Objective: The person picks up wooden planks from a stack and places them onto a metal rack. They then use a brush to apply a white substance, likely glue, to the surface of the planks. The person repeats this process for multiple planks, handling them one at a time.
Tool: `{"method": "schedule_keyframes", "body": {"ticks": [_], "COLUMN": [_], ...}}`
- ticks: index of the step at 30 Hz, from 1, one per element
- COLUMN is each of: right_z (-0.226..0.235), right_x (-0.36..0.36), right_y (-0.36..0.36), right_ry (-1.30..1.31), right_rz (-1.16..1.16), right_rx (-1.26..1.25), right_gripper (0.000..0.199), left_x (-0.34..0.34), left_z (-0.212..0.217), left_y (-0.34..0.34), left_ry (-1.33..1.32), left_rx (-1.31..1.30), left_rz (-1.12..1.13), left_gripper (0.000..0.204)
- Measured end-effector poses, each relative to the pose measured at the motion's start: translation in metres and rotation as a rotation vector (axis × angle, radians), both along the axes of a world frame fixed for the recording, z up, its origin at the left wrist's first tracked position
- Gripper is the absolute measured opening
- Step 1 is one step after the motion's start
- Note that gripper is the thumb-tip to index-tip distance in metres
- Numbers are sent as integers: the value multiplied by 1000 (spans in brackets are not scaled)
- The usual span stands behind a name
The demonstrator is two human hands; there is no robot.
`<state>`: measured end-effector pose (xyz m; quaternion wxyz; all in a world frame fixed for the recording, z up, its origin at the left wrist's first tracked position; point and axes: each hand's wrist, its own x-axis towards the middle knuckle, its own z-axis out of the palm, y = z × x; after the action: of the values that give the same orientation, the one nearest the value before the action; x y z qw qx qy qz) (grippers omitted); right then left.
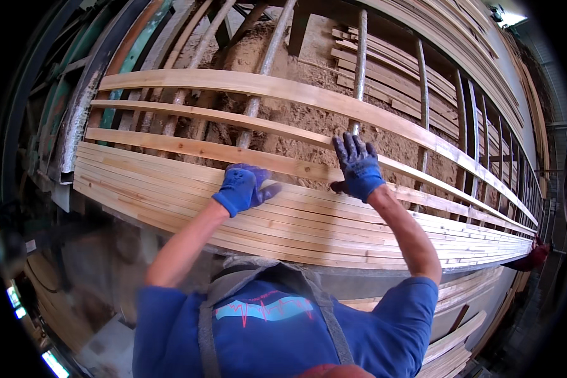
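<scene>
Long pale wooden strips [283, 230] lie side by side in a tight row in front of me. Three separate wooden strips lie beyond them with gaps between: a near one [201, 148], a middle one [214, 115] and a wider far one [233, 81]. My left hand [240, 188], in a blue glove with dark coating, rests at the far edge of the row, its thumb apart from its partly curled, slightly blurred fingers. In a matching glove, my right hand [359, 167] is open, fingers stretched over the near strip and reaching the middle one.
Metal rollers [361, 69] run under the loose strips, above a floor covered in sawdust [296, 94]. Stacked boards [390, 79] lie beyond. At left stand green and dark metal frame parts [116, 94]. More boards [460, 340] lie at lower right. Something dark red [537, 255] shows at the row's far right end.
</scene>
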<state>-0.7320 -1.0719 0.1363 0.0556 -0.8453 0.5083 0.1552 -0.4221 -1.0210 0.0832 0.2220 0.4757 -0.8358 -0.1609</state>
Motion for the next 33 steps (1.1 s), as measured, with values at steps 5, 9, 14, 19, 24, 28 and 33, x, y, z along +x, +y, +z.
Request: {"method": "schedule_keyframes", "body": {"ticks": [5,9,14,19,24,28,33], "right_z": [-14,-17,-59,-45,-12,-55,-13], "right_x": [-1,-17,-34,-48,-53,-115,-143], "right_y": [10,0,-3,-25,-46,-25,-73], "right_ry": [-4,-155,-616,-186,-270,-494,-167], "right_rz": [99,98,219,220,-150,-190,-272], "right_rx": [-13,-38,-234,-139,14,-406,-326], "right_gripper": [115,91,49,43,27,35,30], "left_x": [5,-1,11,-6,39,60,33], "left_z": [5,10,42,10,-40,-40,-65], "left_y": [2,-3,-39,-108,-181,-173,-204], "left_ry": [-115,-93,-77,-466,-304,-330,-104], "left_rx": [41,46,-286,89,-81,-58,-318], "left_rz": [35,43,-11,-144,-236,-274,-143], "left_gripper": [43,48,58,86,62,50,44]}}
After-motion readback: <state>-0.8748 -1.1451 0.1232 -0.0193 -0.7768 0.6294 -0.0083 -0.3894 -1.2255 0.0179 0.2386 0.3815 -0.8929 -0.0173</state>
